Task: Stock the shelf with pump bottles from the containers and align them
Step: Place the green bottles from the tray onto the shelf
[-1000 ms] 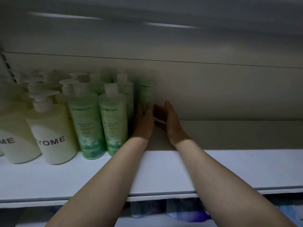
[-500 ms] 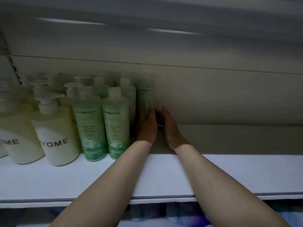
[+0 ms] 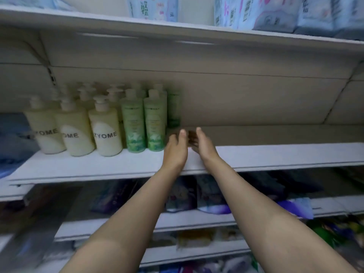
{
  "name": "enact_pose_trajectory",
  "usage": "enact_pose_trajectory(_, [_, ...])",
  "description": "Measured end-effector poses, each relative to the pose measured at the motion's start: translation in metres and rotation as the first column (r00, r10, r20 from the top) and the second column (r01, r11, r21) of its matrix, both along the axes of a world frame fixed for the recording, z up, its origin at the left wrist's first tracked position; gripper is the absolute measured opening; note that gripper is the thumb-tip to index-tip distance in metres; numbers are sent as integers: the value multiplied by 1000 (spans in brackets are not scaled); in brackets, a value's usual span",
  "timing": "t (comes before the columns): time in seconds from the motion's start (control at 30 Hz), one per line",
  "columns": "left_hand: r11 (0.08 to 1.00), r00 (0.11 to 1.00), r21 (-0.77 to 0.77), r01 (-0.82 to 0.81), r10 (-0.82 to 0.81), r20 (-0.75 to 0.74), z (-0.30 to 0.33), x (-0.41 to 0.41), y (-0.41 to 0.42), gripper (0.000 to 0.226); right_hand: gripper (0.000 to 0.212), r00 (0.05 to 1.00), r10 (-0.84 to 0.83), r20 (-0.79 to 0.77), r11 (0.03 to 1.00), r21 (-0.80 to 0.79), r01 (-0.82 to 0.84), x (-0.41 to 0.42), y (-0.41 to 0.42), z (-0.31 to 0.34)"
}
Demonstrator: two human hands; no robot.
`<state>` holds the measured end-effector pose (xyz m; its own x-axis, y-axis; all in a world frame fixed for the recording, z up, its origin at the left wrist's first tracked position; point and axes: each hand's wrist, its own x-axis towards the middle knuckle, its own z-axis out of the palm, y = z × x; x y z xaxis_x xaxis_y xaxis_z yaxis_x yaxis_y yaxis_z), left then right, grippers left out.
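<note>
Several cream pump bottles [image 3: 105, 133] marked ZYOME stand in rows at the left of the white shelf [image 3: 275, 154]. To their right stand green pump bottles [image 3: 154, 125], with one more green bottle [image 3: 173, 109] far back by the rear wall. My left hand [image 3: 176, 147] and my right hand [image 3: 202, 144] hover side by side over the shelf just right of the green bottles. Their fingers are straight and hold nothing. Both hands are clear of the rear bottle.
The shelf stretches bare to the right of my hands. The shelf above [image 3: 177, 26] carries pale blue packets [image 3: 256, 10]. The shelves below hold dark and purple packs [image 3: 212, 196]. A blue bundle [image 3: 13, 134] lies at the far left.
Both hands have pulled back from the rear green bottle toward the shelf's front edge. The view has drawn back and now takes in the shelves above and below.
</note>
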<state>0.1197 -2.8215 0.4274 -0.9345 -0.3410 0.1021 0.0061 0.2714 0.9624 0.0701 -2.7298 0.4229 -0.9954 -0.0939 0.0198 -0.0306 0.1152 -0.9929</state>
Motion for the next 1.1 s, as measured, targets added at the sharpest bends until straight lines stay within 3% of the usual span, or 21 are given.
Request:
enact_pose_trajectory(0.27, [982, 976, 168, 84, -47, -212, -43, 119, -19, 41, 40, 948, -136, -288, 985, 59, 159, 145, -19, -28])
enact_pose_trajectory(0.33, [978, 976, 199, 56, -12, -217, -68, 145, -34, 34, 35, 946, -153, -284, 986, 26, 168, 179, -27, -50])
enact_pose_trajectory(0.43, [980, 995, 198, -22, 41, -93, -117, 186, -60, 24, 34, 982, -132, -133, 988, 57, 141, 223, -38, -101])
enact_pose_trajectory(0.53, [975, 994, 198, -104, 93, 63, -177, 232, -90, 15, 38, 989, -77, 127, 993, 100, 65, 258, -51, -165])
enact_pose_trajectory(0.6, [975, 981, 180, -129, 99, 166, -210, 261, -102, 25, 41, 950, -57, 308, 992, 127, 18, 275, -52, -203])
enact_pose_trajectory(0.7, [966, 933, 180, -184, 114, 341, -258, 298, -121, 40, 27, 854, -16, 519, 976, 193, -99, 298, -54, -253])
enact_pose_trajectory(0.83, [968, 856, 129, -215, 123, 502, -312, 331, -138, 55, 15, 743, 41, 668, 961, 176, -212, 322, -50, -299])
enact_pose_trajectory(1.1, [973, 732, 28, -228, 153, 664, -391, 347, -142, 68, 17, 549, 73, 833, 952, 106, -287, 329, -48, -355])
